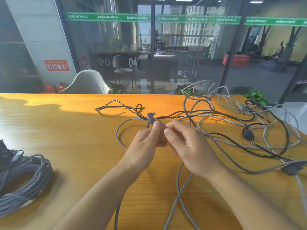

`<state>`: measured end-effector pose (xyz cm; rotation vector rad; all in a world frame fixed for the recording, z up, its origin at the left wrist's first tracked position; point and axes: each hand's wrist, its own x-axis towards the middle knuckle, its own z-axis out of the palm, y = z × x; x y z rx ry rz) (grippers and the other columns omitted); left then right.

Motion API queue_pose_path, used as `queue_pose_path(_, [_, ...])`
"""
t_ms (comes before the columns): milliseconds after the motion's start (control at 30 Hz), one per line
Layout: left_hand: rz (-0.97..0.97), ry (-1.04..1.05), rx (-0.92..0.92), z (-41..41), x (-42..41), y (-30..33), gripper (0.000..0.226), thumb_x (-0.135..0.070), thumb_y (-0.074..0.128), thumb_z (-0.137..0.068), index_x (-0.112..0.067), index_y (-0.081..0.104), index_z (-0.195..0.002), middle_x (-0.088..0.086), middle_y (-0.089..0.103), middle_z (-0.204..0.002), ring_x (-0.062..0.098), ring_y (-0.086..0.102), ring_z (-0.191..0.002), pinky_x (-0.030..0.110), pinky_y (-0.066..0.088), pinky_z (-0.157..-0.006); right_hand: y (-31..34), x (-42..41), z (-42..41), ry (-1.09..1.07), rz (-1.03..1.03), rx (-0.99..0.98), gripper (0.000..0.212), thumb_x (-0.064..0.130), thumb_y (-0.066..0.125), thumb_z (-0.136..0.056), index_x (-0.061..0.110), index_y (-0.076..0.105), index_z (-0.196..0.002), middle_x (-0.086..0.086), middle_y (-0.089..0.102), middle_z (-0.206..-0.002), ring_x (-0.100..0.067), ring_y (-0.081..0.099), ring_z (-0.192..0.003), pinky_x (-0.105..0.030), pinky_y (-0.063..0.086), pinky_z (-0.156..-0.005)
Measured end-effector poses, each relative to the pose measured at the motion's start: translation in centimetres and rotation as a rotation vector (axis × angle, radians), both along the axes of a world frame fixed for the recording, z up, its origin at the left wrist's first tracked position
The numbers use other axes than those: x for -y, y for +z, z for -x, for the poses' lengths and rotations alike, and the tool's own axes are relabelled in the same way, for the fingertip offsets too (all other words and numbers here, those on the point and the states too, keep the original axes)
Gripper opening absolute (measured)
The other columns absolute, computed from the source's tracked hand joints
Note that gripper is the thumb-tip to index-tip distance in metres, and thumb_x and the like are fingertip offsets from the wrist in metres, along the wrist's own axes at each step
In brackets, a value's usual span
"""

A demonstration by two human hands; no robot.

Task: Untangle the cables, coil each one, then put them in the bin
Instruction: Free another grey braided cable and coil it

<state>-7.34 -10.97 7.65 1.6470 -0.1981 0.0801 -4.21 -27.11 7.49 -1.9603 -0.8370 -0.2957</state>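
Just left of the tangle (pixel 240 123), both hands pinch the braided cable (pixel 221 151): left hand (pixel 146 143) near its plug (pixel 151 117), right hand (pixel 186 143) alongside. Light, limp, probably grippy; hold by the plug.

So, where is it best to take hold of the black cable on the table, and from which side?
Probably at its free looped end on the far left of the black cable. That part lies alone on bare table, apart from the grey tangle, so a hand can likely come from above and the left without catching other cables.
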Motion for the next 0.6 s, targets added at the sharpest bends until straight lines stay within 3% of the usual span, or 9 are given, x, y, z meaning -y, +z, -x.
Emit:
queue_pose_path(67, [0.069, -0.019, -0.034, 0.1, -0.1, 0.2, 0.057, -0.038, 0.026, -0.114, -0.006, 0.073, -0.118, 0.01, 0.079, -0.108, 0.018, 0.075, -0.105, 0.013, 0.052, -0.084, -0.4, -0.5, 0.2, 0.016, 0.034, -0.008, 0.023, 0.035, 0.05, -0.11, 0.033, 0.06, -0.089, 0.015, 0.057, -0.063, -0.013, 0.054, -0.056, -0.035, 0.044, -0.057])
queue_pose_path(167, [0.17, -0.053, -0.045, -0.2, -0.2, 0.1, 0.054, -0.042, 0.026, -0.113, -0.017, 0.071, -0.13, 0.008, 0.076, -0.121, 0.033, 0.066, -0.12, 0.035, 0.055, -0.101, -0.9, -0.9, 0.2, 0.005, 0.078, 0.02, 0.029, 0.039, 0.049, -0.11, 0.033, 0.055, -0.083, 0.004, 0.056, -0.064, -0.019, 0.053, -0.058, -0.044, 0.044, -0.057])
queue_pose_path(300, [0.204, -0.041, -0.053, -0.2, -0.4, 0.1, 0.056, -0.043, 0.025, -0.112, -0.015, 0.071, -0.129, 0.003, 0.076, -0.123, 0.033, 0.064, -0.123, 0.054, 0.045, -0.111, -1.1, -1.3, 0.4, 0.017, 0.083, 0.054, 0.027, 0.038, 0.05, -0.109, 0.024, 0.061, -0.088, 0.007, 0.056, -0.065, -0.019, 0.054, -0.062, -0.032, 0.041, -0.055])
queue_pose_path(400, [0.214, -0.05, -0.062, -0.2, -0.6, 0.1, 0.056, -0.043, 0.027, -0.112, -0.015, 0.073, -0.127, 0.005, 0.075, -0.124, 0.04, 0.062, -0.124, 0.065, 0.037, -0.113, -1.3, -1.5, 0.5, 0.0, 0.108, 0.093, 0.028, 0.039, 0.051, -0.108, 0.022, 0.061, -0.088, 0.009, 0.056, -0.066, -0.018, 0.055, -0.065, -0.032, 0.042, -0.056])
queue_pose_path(533, [0.334, -0.055, -0.063, -0.3, -0.6, 0.3, 0.052, -0.039, 0.033, -0.11, -0.011, 0.076, -0.121, 0.012, 0.075, -0.122, 0.035, 0.068, -0.119, 0.064, 0.043, -0.106, -1.1, -1.3, 0.6, 0.023, 0.18, 0.152, 0.028, 0.046, 0.044, -0.108, 0.031, 0.052, -0.086, 0.01, 0.057, -0.069, -0.014, 0.055, -0.065, -0.037, 0.044, -0.059])
queue_pose_path(600, [0.438, -0.058, -0.063, -0.4, -0.9, 0.7, 0.052, -0.036, 0.031, -0.112, -0.006, 0.072, -0.123, 0.015, 0.075, -0.122, 0.03, 0.07, -0.118, 0.047, 0.047, -0.105, -1.2, -1.3, 0.8, 0.08, 0.303, 0.164, 0.033, 0.049, 0.038, -0.108, 0.029, 0.051, -0.085, 0.006, 0.06, -0.071, -0.017, 0.056, -0.067, -0.043, 0.045, -0.063])
